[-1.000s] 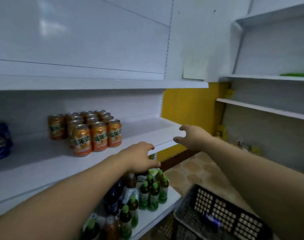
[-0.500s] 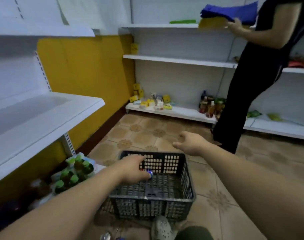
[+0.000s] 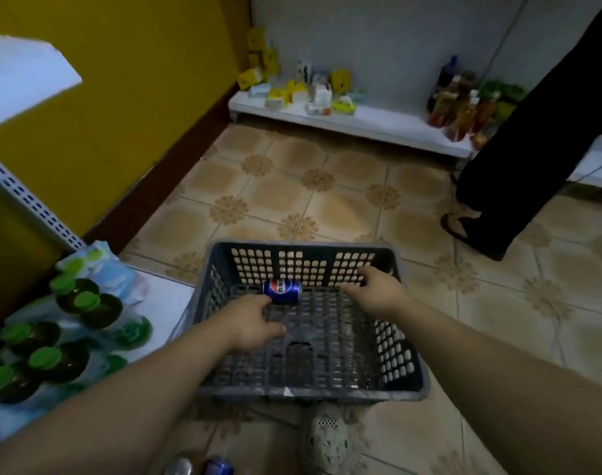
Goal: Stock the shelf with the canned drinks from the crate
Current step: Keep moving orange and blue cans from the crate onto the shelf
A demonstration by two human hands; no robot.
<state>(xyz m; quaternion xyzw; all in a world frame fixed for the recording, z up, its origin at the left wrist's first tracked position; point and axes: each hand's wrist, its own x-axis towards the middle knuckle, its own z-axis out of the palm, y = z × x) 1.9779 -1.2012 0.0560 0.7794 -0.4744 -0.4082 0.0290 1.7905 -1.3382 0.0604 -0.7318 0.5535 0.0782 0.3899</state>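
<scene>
Through the head camera I look down into the dark crate (image 3: pixel 310 394) on the tiled floor (image 3: pixel 292 193). Only one drink is in it. It is a blue can (image 3: pixel 281 291), and it lies on its side by the far wall of the crate, a bit to the left of the middle.

The left hand (image 3: pixel 250 323) reaches for the can. Its fingers are stretched out and loose, just beside the can. I cannot tell if they touch it. They are not curled round it yet. The right hand (image 3: pixel 378 291) hangs over the far right corner of the crate. Its fingers are spread a little and it holds nothing.

I think the job is nearly done, because the rest of the crate floor is bare. This last can has to be picked up, lifted out and stood on the shelf (image 3: pixel 22 80). I only see one white corner of that shelf, at the top left, so I cannot say how many cans stand there.

At the bottom edge of the view there are two more cans (image 3: pixel 221 467) on the floor, outside the crate. They are blurry, and I cannot tell if they need to go up too.

Green-capped bottles (image 3: pixel 84 299) sit to the left of the crate. Another person (image 3: pixel 532 149) in black stands on the right, well apart from it.
</scene>
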